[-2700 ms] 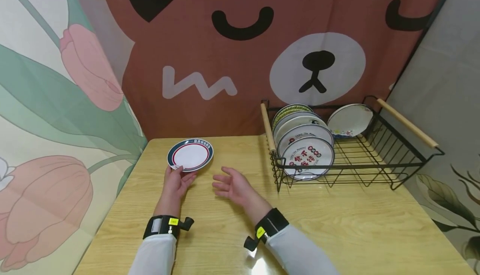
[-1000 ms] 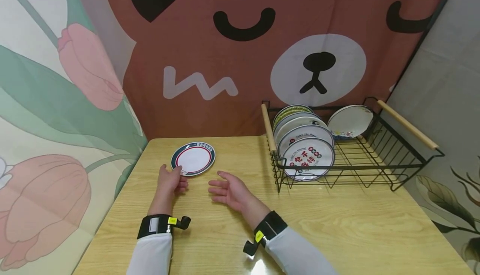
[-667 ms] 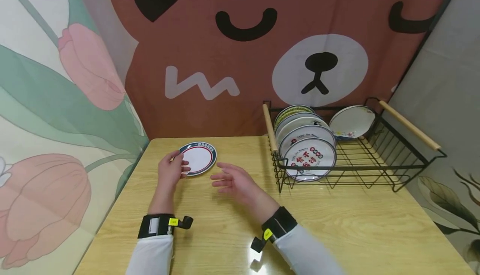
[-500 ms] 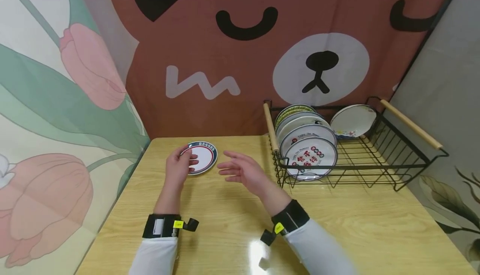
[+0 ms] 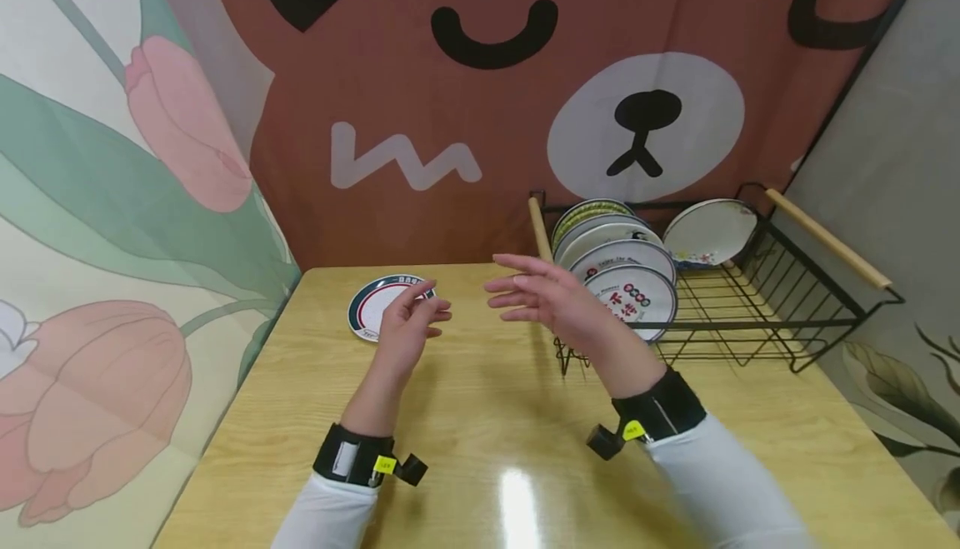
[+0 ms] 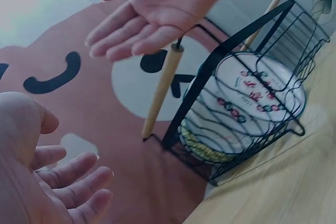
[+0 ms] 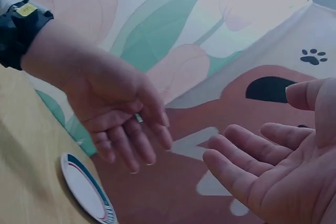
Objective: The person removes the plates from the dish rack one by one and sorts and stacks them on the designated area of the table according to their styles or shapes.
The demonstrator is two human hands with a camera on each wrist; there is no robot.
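On the table's left part lies a white plate (image 5: 372,306) with a dark blue-green rim and a red ring. My left hand (image 5: 408,328) is raised in front of it, hiding its right side in the head view; its loosely bent fingers hold nothing. Further right, my right hand (image 5: 558,299) hovers with fingers spread and extended, overlapping the left end of the dish rack (image 5: 720,326). Both palms show empty in the wrist views, the left hand (image 7: 118,108) and the right hand (image 6: 168,9) facing each other.
Several plates (image 5: 636,292) stand upright at the rack's left end, and a floral bowl-like dish (image 5: 708,232) leans at its back right. Wooden handles (image 5: 828,237) top the rack's ends. A printed bear curtain (image 5: 405,224) hangs behind the table (image 5: 465,449).
The left hand has let go of the plate, which lies on the table, and has moved right. The right hand has risen and shifted right toward the rack.
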